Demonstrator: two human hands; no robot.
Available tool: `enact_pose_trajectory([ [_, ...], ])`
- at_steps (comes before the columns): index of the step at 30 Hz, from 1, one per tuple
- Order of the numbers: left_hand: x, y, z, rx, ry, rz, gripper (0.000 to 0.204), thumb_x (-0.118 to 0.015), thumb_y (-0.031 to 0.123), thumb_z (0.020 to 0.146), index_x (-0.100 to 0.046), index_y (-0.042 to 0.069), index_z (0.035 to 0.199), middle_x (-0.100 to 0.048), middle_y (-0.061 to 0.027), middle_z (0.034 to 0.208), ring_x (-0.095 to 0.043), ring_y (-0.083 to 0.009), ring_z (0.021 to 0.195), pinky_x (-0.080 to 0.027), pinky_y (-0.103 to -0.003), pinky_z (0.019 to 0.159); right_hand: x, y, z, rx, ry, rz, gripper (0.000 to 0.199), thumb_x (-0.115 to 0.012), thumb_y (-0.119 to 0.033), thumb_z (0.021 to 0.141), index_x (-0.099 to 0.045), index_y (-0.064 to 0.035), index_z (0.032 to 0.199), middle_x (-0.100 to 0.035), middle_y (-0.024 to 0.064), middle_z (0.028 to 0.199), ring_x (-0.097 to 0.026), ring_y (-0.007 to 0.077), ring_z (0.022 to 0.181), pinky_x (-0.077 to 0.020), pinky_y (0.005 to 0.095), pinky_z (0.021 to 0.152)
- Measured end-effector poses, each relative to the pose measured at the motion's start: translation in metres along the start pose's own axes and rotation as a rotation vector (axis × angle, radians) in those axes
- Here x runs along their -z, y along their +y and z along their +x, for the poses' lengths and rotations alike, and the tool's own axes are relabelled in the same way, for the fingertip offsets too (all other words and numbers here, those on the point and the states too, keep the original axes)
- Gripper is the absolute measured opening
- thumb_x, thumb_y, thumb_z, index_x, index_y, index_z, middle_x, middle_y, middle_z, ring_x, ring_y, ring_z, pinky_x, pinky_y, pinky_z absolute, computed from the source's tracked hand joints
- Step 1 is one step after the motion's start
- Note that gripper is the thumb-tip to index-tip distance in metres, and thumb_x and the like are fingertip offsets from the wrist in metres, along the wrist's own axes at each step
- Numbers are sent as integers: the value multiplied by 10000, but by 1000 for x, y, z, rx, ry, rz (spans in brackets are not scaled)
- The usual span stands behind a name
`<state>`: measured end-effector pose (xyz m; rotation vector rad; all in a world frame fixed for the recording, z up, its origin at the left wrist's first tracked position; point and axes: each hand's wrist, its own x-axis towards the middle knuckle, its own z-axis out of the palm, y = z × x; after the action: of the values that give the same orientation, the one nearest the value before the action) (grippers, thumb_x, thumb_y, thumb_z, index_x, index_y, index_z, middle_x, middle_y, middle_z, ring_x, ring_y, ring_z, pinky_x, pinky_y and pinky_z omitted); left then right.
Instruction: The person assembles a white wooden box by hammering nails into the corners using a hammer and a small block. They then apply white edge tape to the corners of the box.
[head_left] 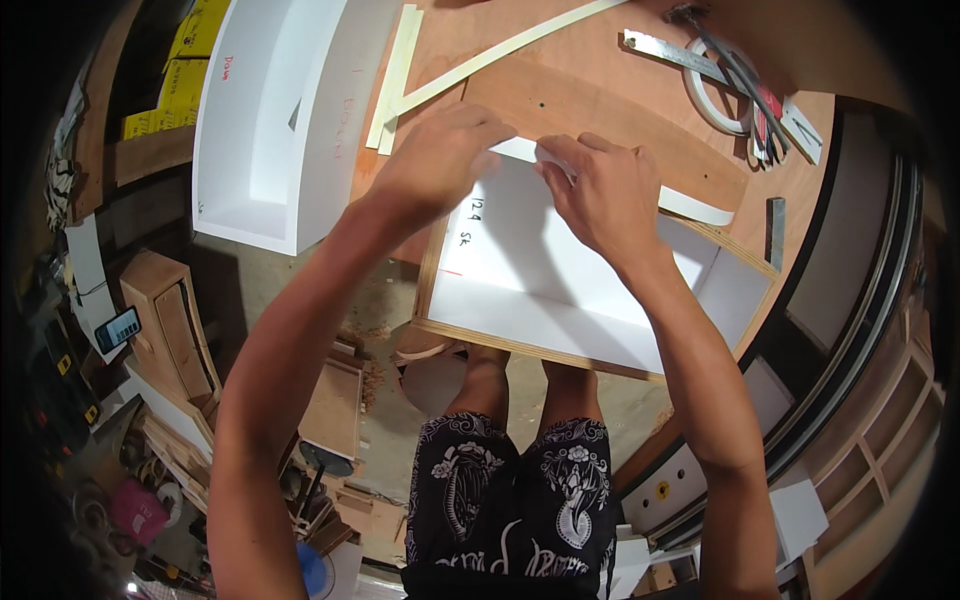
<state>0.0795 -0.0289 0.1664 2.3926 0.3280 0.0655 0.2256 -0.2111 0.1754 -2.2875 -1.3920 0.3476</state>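
Observation:
In front of me is a shallow open plywood box (590,300) with white inner faces, bare layered edges and handwriting inside. A narrow white edging strip (517,150) runs along its far edge, and its loose tail curls out to the right. My left hand (440,155) is closed on the strip near the far left corner, its thumb slightly blurred. A short way to the right, my right hand (605,190) pinches the same strip between thumb and fingers. Part of the strip is hidden behind my right hand.
A white box (335,130) stands at the left of the wooden table (430,50). Pale strips (500,55) lie beyond my hands. At far right are a hammer (735,65), a tape roll (697,95) and a metal square (675,55). A phone (118,330) rests at left.

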Motion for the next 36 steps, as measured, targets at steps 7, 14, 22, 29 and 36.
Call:
enact_pose_trajectory([
  [7, -15, -2, -1, -100, 92, 54, 253, -690, 29, 983, -738, 34, 1231, -734, -160, 1131, -681, -381, 1066, -553, -456, 928, -10, 9, -3, 33, 42, -56, 67, -725, -186, 906, -789, -178, 889, -694, 57, 730, -652, 313, 654, -358, 464, 687],
  [14, -18, -6, 0, -133, 78, 113, 250, -713, 73, 994, -755, 40, 1238, -735, -135, 1132, -690, -338, 1042, -565, -428, 919, -16, 13, -6, 36, 47, -96, 102, -746, -252, 929, -808, -176, 959, -733, 60, 775, -692, 313, 693, -399, 484, 706],
  [22, -27, 6, -24, 132, 419, 129, 442, -772, 140, 988, -673, 26, 1404, -752, -126, 1188, -700, -290, 1117, -536, -366, 1054, 1, 5, -1, -39, -64, -6, 169, -811, -210, 895, -809, -117, 1036, -712, 142, 934, -701, 389, 868, -559, 499, 808],
  [29, -12, -7, -17, 738, 287, -817, 343, -744, 150, 1033, -714, -86, 1279, -749, -122, 1169, -693, -165, 1094, -557, -295, 1013, -28, -3, 17, 135, 47, 109, 162, -818, -163, 873, -815, -102, 1023, -703, 111, 957, -670, 348, 944, -567, 471, 802],
  [36, 4, -20, -15, 746, 180, -854, 284, -746, 97, 1008, -731, -97, 1214, -764, -129, 1103, -714, -167, 1021, -581, -288, 962, -52, -19, 35, 204, 147, 235, 129, -806, -106, 868, -809, -84, 995, -664, 95, 869, -622, 321, 867, -538, 447, 740],
])
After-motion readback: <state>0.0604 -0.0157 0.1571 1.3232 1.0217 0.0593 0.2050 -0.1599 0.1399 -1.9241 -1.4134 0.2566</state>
